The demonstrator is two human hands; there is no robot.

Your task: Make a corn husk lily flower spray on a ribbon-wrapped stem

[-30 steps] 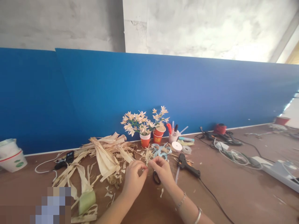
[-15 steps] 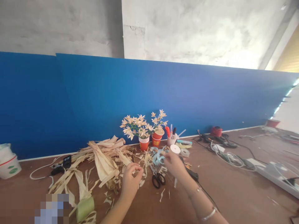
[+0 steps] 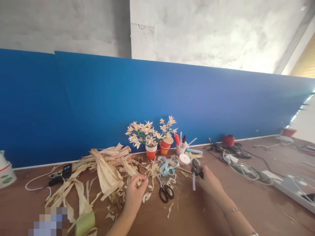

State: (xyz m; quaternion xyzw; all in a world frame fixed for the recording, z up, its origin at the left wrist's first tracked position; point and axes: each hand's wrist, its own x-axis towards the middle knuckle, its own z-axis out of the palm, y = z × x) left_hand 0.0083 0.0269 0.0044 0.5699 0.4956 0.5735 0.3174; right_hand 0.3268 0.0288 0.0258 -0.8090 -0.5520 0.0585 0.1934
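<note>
My right hand is wrapped round a dark glue gun, from which a pale glue stick hangs down. My left hand is pinched over the brown table; whatever its fingertips hold is too small to make out. Between the hands lie black-handled scissors, with light blue ribbon and pale scraps behind them. Cream flowers stand in red paper cups near the blue panel.
Dried husks spread to the left, with a green roll in front. A white roll and a cup of pens stand behind. Cables and a power strip lie at the right.
My right hand has moved right and toward me from beside the ribbon and has taken hold of the glue gun. My left hand stays pinched, slightly further left in view.
</note>
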